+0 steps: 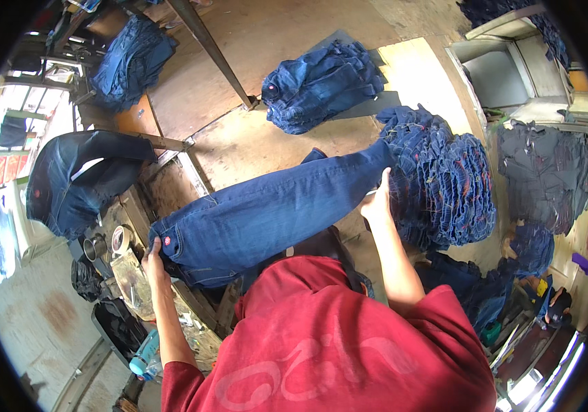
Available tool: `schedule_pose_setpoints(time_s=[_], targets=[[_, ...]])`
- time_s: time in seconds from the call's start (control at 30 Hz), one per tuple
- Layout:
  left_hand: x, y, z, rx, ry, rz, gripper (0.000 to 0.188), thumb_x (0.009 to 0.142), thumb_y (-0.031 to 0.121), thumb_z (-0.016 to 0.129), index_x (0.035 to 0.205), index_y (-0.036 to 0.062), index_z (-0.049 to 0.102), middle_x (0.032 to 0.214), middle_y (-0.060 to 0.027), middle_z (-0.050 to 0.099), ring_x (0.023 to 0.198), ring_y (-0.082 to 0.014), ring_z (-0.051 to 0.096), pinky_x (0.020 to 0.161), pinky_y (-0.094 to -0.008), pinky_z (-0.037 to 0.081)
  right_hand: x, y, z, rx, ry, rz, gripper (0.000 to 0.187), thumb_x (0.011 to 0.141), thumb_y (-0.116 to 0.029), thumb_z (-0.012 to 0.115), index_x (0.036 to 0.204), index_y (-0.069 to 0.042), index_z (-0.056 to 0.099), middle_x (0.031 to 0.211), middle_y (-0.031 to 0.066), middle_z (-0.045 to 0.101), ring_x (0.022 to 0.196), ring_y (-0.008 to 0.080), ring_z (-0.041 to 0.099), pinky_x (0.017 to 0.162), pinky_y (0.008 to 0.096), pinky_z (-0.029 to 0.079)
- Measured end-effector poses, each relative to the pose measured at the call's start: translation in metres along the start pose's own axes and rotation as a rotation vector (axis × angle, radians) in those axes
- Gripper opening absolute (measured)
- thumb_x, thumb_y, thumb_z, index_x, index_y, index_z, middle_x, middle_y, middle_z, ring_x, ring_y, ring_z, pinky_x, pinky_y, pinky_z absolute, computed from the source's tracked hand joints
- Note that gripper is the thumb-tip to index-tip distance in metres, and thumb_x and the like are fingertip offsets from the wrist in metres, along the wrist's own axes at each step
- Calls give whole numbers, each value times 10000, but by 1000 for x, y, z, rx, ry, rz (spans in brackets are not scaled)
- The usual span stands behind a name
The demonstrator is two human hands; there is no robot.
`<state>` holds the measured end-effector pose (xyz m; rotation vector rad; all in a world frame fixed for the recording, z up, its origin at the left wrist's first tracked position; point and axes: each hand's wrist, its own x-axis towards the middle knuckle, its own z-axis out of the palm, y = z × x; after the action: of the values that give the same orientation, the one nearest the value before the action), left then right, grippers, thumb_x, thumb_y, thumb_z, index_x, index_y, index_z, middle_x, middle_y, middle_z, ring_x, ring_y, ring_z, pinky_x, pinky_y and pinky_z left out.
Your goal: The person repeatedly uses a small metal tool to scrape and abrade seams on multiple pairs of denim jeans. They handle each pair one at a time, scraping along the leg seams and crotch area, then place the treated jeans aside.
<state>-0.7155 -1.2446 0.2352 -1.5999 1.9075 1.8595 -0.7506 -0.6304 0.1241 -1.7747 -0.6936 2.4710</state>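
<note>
A pair of blue jeans (273,206), folded lengthwise, stretches between my two hands in front of me. My left hand (154,259) grips its waist end, beside a small round red-and-white tag. Near the leg end, my right hand (379,198) is closed on the lower edge; part of its fingers is hidden. Just right of that end stands a tall stack of folded blue jeans (445,185) with loose threads hanging from it. Another pile of jeans (325,82) lies on the tabletop beyond.
More jeans hang at the left (81,175) and lie heaped at the far left (132,62). A metal post (211,51) rises from the wooden table (259,151). Tape roll (121,239), metal mug (95,246) and blue bottle (144,353) are near my left arm. Grey garments (541,172) lie right.
</note>
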Motion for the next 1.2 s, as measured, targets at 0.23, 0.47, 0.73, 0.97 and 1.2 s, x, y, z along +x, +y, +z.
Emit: schedule_pose_setpoints(time_s=[0.23, 0.47, 0.73, 0.97, 1.2], targets=[[-118, -10, 106, 774, -232, 1286, 268, 903, 21, 798, 1157, 62, 725, 1336, -172, 709, 1335, -377, 632, 1181, -515, 465, 41, -52, 6, -45, 238, -551, 337, 950, -273, 890, 1172, -58, 756, 1144, 109, 780, 991, 309, 767, 889, 537, 655], [-183, -77, 285, 1198, -986, 1475, 770, 984, 569, 724, 1647, 230, 530, 1806, -103, 326, 1696, -410, 184, 1295, -804, 113, -13, -138, 22, -166, 357, -1066, 296, 935, -41, 891, 985, -75, 601, 1104, 61, 725, 960, 191, 651, 914, 408, 545], [-184, -100, 317, 1159, -861, 1630, 886, 945, 703, 690, 1715, 361, 416, 1848, -76, 217, 1683, -508, 118, 1229, -891, 77, -69, -171, 33, -382, 265, -1451, 423, 1008, -188, 870, 1165, 61, 566, 1174, 45, 575, 1088, 166, 530, 1075, 358, 447], [-186, -71, 318, 927, -902, 1598, 761, 941, 660, 722, 1583, 270, 601, 1785, -91, 370, 1690, -376, 224, 1277, -829, 83, -50, -212, 33, -543, 431, -1312, 444, 937, -158, 929, 1206, 105, 693, 1204, 120, 736, 1053, 218, 656, 1029, 410, 530], [-93, -9, 126, 1226, 36, 1013, 415, 1029, 451, 723, 1416, 302, 758, 1602, -99, 600, 1520, -418, 462, 1242, -818, 173, -52, -215, 10, -535, 390, -1308, 913, 885, -112, 952, 1591, 166, 444, 1700, 278, 456, 1559, 273, 458, 1297, 402, 345]])
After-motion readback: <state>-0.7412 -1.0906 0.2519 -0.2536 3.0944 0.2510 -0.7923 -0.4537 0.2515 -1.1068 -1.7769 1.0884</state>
